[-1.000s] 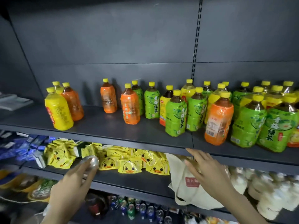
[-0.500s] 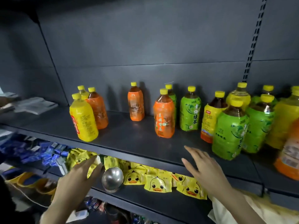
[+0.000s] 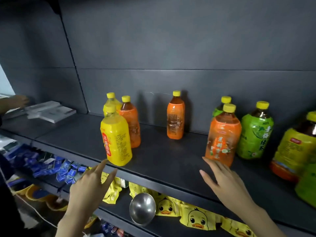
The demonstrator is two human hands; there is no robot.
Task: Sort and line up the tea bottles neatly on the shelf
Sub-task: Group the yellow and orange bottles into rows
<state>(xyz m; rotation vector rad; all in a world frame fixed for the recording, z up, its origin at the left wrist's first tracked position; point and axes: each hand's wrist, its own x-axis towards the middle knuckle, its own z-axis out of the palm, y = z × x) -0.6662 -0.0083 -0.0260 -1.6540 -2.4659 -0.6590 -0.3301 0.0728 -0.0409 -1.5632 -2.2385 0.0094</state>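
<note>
On the dark shelf, tea bottles upright, caps up, left hand and right hand open, empty

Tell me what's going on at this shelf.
A person is sorting tea bottles on a dark shelf. Both hands are open and empty: the left hand reaches toward the front yellow bottle, the right hand toward the front orange bottle. Neither has a grip yet. The bottles stand upright but scattered, colours mixed, with one orange bottle alone at the back. Green bottles cluster to the right.
</note>
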